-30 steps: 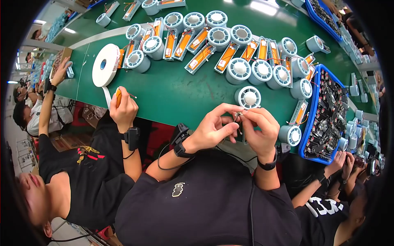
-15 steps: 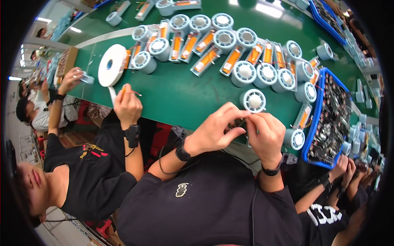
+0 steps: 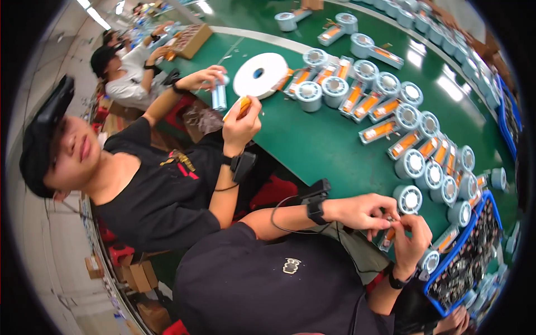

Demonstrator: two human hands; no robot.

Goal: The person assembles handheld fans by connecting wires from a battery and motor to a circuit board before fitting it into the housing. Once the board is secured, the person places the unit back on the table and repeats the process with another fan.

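My left hand (image 3: 362, 212) and my right hand (image 3: 412, 241) meet at the fingertips near the table's front edge, both closed in a pinch. A small, partly shiny part (image 3: 391, 219) shows between them; fingers cover most of it, so its kind is unclear. Just beyond them stands a light-blue round fan body (image 3: 407, 199) with a white centre. Below my fingers, an open fan handle (image 3: 386, 239) with an orange battery is partly hidden. Several more fan bodies (image 3: 430, 175) with orange batteries (image 3: 368, 104) in their open handles spread over the green table (image 3: 296, 142).
A blue tray (image 3: 459, 262) heaped with small dark parts stands to my right. At far left lies a white tape reel (image 3: 261, 76). Beside me a co-worker's hands hold a light-blue fan handle (image 3: 219, 96) and an orange battery (image 3: 239, 108). A carton (image 3: 192, 40) sits beyond.
My view has swung left, so the table and tray appear farther right. My hands stay pinched together. The co-worker's two hands have come closer together, with the battery showing more plainly.
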